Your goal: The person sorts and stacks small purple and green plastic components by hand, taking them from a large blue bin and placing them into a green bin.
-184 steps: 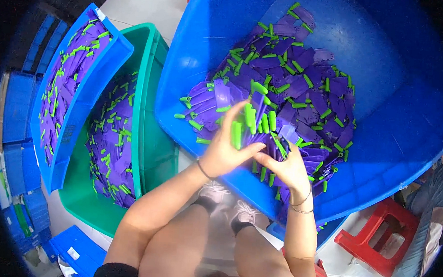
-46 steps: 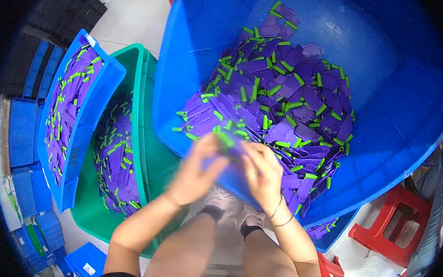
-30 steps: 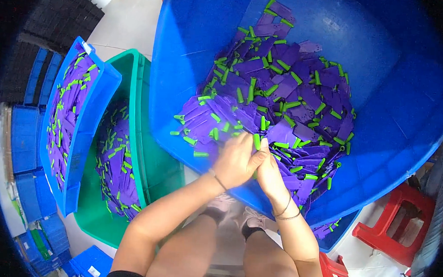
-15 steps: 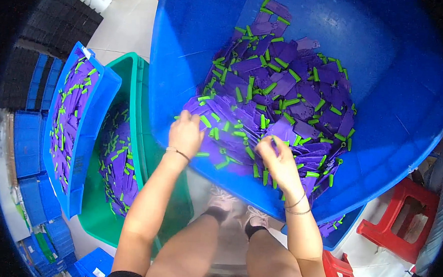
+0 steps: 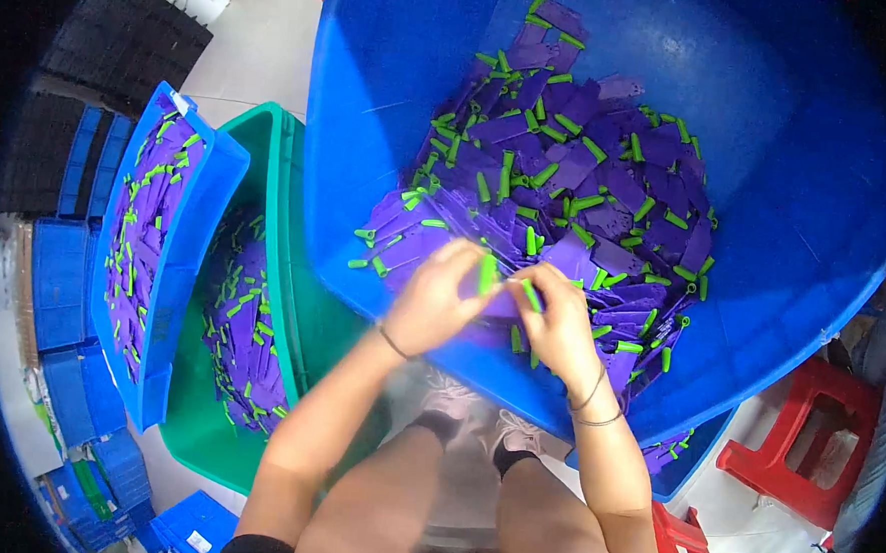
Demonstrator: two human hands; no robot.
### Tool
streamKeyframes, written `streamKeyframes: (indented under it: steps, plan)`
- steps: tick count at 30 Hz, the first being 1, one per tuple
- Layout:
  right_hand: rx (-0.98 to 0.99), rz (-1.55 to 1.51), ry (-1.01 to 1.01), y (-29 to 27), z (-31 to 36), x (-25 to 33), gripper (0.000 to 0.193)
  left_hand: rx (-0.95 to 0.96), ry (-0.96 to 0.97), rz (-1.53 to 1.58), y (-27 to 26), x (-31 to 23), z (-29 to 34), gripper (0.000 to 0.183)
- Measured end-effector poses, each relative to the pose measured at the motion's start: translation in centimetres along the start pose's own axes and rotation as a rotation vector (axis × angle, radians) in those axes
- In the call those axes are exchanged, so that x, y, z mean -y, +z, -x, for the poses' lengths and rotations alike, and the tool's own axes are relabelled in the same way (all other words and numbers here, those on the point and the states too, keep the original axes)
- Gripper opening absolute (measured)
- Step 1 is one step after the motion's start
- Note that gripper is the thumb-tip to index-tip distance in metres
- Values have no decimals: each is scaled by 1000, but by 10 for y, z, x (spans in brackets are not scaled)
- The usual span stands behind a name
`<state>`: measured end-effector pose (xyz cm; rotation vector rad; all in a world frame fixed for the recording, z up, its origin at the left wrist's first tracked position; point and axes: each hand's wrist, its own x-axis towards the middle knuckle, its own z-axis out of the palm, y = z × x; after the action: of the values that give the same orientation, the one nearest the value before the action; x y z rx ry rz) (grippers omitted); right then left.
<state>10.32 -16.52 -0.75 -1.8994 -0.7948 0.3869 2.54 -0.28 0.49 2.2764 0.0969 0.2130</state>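
Observation:
A heap of flat purple plastic pieces with green tube-like ends [image 5: 559, 172] lies in a large blue bin [image 5: 372, 93] before me. Over the heap's near side, my left hand [image 5: 442, 296] and my right hand [image 5: 556, 317] are close together, fingertips nearly meeting. A green tube end [image 5: 487, 274] shows at my left fingertips, somewhat blurred. Another green tube end [image 5: 532, 296] sits between my right thumb and fingers. Both hands are closed in a pinch. Whether the two pieces are joined, I cannot tell.
To the left, a green tub [image 5: 285, 198] and a blue crate [image 5: 202, 214] hold more such purple pieces. A red stool [image 5: 805, 441] stands at the right, with another red stool [image 5: 684, 550] below it. Stacked blue crates [image 5: 59, 281] line the far left.
My left hand has moved right and slightly down, from the heap's left edge to beside my right hand. My right hand has stayed almost in place.

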Motion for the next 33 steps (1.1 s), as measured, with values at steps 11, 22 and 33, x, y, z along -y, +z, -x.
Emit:
streamKeyframes:
  steps: [11, 22, 33]
  plan:
    - [18, -750, 541, 37, 19, 17, 28, -471, -424, 489, 48, 0, 12, 28]
    - [140, -503, 632, -6, 10, 2, 33, 50, -493, -255, -15, 25, -21, 64]
    - [-174, -791, 508, 8, 14, -22, 36, -333, -346, 93, 20, 24, -19, 34]
